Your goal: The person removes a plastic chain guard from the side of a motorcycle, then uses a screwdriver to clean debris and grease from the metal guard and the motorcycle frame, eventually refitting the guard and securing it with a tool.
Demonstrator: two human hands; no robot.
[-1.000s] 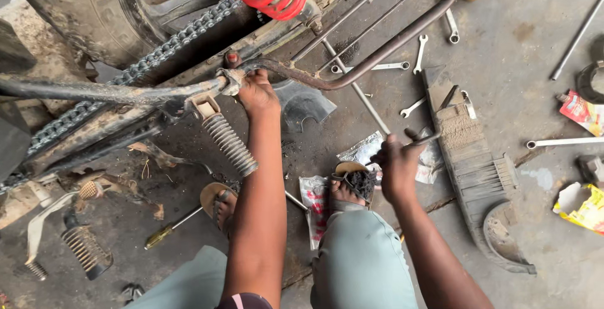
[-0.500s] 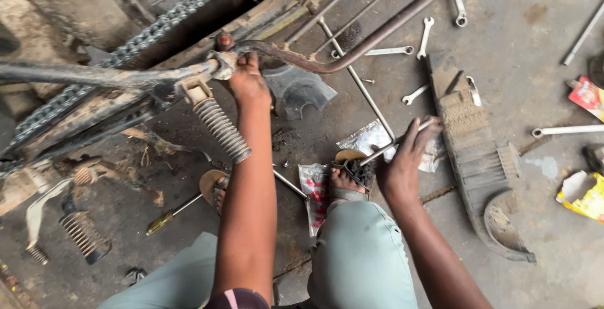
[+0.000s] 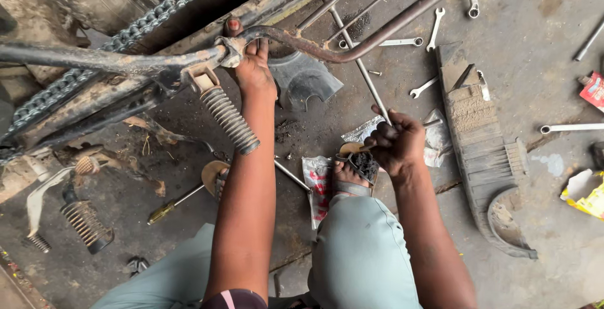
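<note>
1. The left hand (image 3: 255,70) reaches up with the arm straight, fingers wrapped round the rusty frame tube (image 3: 113,60) at its joint above the ribbed footpeg (image 3: 229,120).
2. The right hand (image 3: 396,142) is clenched on a thin tool (image 3: 358,148), over the floor (image 3: 535,64) near the sandalled foot (image 3: 352,171).
3. Best done by holding the frame steady and setting the tool squarely before applying force.
4. Spanners (image 3: 434,26) lie scattered on the floor toward the far right.

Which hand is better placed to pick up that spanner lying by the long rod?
Right. The right hand hangs near the spanner and rod, though closed on something thin. The left hand grips the frame tube.
</note>
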